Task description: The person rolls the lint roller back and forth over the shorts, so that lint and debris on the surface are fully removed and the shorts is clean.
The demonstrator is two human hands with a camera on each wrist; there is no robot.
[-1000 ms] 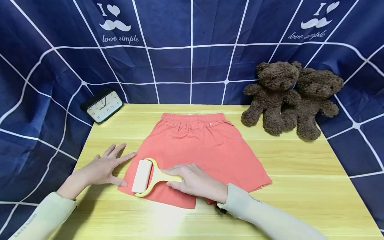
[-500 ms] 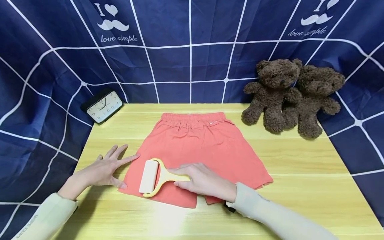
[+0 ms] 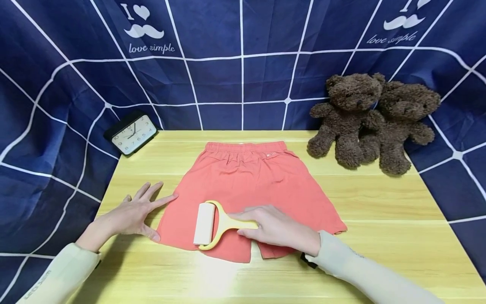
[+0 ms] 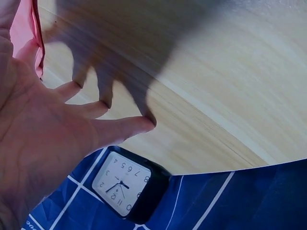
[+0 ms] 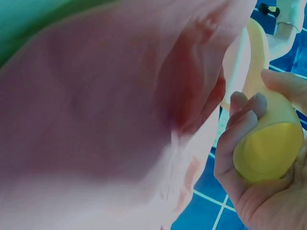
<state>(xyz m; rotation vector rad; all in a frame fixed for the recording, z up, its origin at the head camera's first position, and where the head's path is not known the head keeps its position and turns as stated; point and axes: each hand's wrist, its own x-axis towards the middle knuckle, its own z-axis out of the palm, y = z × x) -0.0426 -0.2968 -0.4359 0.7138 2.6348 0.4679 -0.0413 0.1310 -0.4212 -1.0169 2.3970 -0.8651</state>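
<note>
Coral-red shorts (image 3: 243, 185) lie flat on the table, waistband toward the back. My right hand (image 3: 275, 228) grips the yellow handle of a lint roller (image 3: 204, 223); its white roll sits on the left leg of the shorts. In the right wrist view, curled fingers wrap the yellow handle (image 5: 268, 151). At the shorts' left edge my left hand (image 3: 133, 214) is spread out, with index fingertip and thumb touching the fabric. The left wrist view shows that hand (image 4: 53, 129) with straight, parted fingers, beside a strip of the shorts (image 4: 26, 31).
A black-framed alarm clock (image 3: 133, 134) stands at the table's back left corner. Two brown teddy bears (image 3: 347, 118) sit at the back right. Dark blue cloth with white lines (image 3: 220, 80) hangs behind and along both sides of the wooden table (image 3: 379, 236).
My right hand has drawn the lint roller rightward across the left leg of the shorts, away from the left hand. The left hand has stayed almost in place.
</note>
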